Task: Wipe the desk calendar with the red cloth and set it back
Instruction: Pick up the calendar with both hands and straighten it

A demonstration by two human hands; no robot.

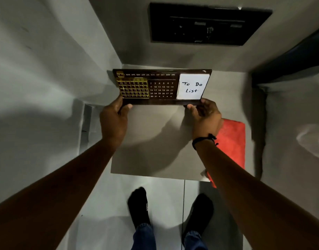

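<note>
The desk calendar is a dark brown board with month names, date numbers, a gold sliding grid on its left and a white "To Do List" pad on its right. It stands at the far edge of a small grey table, against the wall. My left hand grips its lower left corner. My right hand grips its lower right corner. The red cloth lies on the right side of the table, partly hidden under my right forearm.
A grey wall runs along the left, and a black framed panel hangs on the far wall above the table. A dark surface juts in at the right. My feet in black socks stand on the tiled floor below the table's near edge.
</note>
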